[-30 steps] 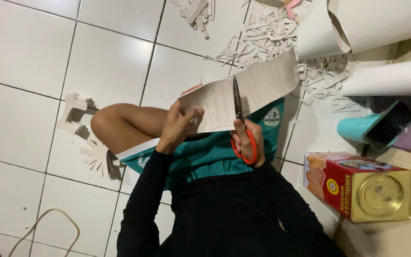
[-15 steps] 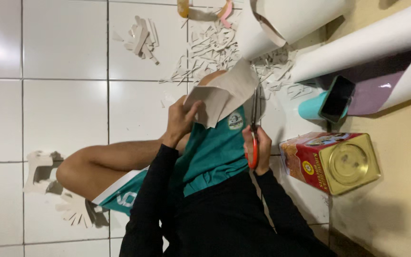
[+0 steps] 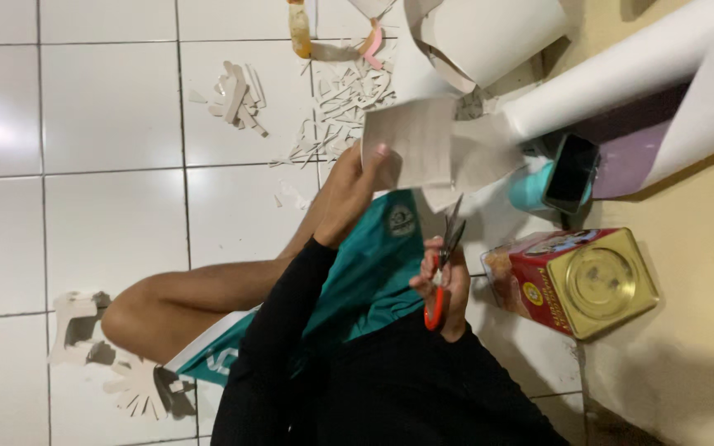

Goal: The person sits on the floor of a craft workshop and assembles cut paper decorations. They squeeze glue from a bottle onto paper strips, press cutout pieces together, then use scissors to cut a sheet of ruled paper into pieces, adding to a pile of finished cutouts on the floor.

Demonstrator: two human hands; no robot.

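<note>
Above lap, left hand (image 3: 355,188) holding paper sheet (image 3: 411,142), right hand (image 3: 444,285) gripping scissors (image 3: 446,263) (red-handled)

Red-gold tin (image 3: 576,281) below dark phone (image 3: 570,173)

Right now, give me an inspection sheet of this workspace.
Surface: white tiled floor.
Job's things: sheet of paper, red-handled scissors.
Clutter: paper scraps, cut paper shapes, square red and gold tin, phone leaning in a teal holder, big paper rolls.
Hands: left hand holds the sheet up; right hand grips the scissors, blades clear of the paper.
Cables: nothing seen.
Surroundings: yellow wall.
</note>
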